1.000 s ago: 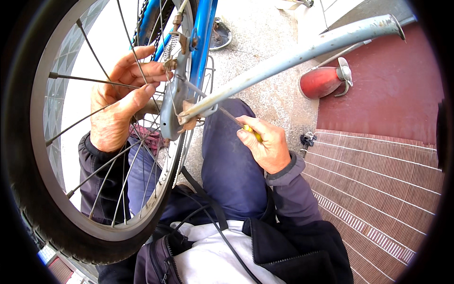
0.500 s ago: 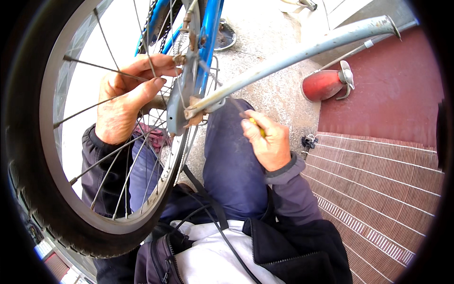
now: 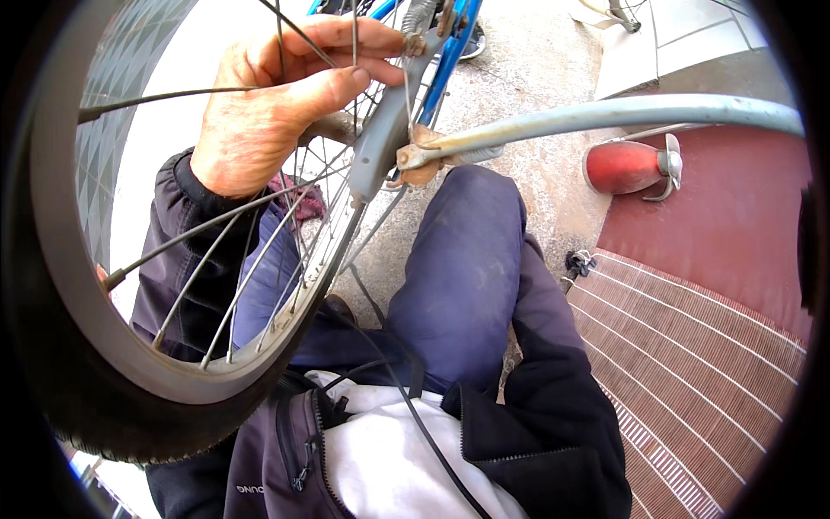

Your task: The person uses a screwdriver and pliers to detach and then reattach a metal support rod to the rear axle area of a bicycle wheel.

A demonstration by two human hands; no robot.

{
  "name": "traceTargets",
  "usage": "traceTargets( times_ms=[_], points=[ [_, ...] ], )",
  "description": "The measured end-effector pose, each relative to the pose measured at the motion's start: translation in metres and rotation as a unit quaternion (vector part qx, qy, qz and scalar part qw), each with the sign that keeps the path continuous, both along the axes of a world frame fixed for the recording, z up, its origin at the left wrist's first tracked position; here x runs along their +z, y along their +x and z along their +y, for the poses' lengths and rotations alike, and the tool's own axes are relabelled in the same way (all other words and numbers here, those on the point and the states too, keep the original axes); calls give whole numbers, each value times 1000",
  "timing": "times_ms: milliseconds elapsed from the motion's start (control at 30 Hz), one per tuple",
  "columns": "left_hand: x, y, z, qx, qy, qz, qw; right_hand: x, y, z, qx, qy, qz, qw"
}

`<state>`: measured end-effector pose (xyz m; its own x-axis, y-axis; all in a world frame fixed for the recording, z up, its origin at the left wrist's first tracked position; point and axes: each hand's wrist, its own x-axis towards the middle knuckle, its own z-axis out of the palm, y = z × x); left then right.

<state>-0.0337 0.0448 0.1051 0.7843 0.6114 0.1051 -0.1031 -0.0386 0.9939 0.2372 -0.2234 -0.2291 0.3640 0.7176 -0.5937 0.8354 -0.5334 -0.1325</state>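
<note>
A bicycle wheel (image 3: 203, 394) with a black tyre stands tilted at the left, and my left hand (image 3: 259, 121) reaches in among its spokes. Its thumb and fingers come together at a small rusty nut (image 3: 415, 45) on a grey metal bracket (image 3: 380, 143) by the hub. From a rusty joint (image 3: 419, 157) below the bracket, a grey bent metal tube (image 3: 605, 117), like a kickstand leg, runs out to the right. My right sleeve (image 3: 549, 320) goes down beyond my right knee, which hides the hand. Parts of the blue frame (image 3: 450, 60) show behind the bracket.
On the concrete floor at the right, a red rounded object with a metal lever (image 3: 622, 169) lies by a dark red sheet (image 3: 718, 216). A brown slatted mat (image 3: 683, 363) lies nearer. A dark red cloth (image 3: 303, 199) shows behind the spokes.
My right hand, which held a yellow-handled tool near the tube, has dropped out of sight beyond my knee. The view has shifted; my left hand stays at the nut.
</note>
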Motion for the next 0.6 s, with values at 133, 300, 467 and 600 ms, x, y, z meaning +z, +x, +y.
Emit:
traceTargets(
  times_ms=[133, 300, 467, 600],
  points=[
    [-3, -3, 3, 3, 39, 15, 999, -11, -43, -11, 76, 72, 15, 994],
    [-2, -4, 1, 3, 32, 20, 999, -18, -110, -6, 175, 190, 73, 963],
    [6, -4, 1, -12, -6, 38, 999, -20, -172, -7, 256, 271, 146, 916],
    [5, -4, 8, -29, 17, 32, 999, -22, -207, -20, 304, 305, 211, 877]
  ],
)
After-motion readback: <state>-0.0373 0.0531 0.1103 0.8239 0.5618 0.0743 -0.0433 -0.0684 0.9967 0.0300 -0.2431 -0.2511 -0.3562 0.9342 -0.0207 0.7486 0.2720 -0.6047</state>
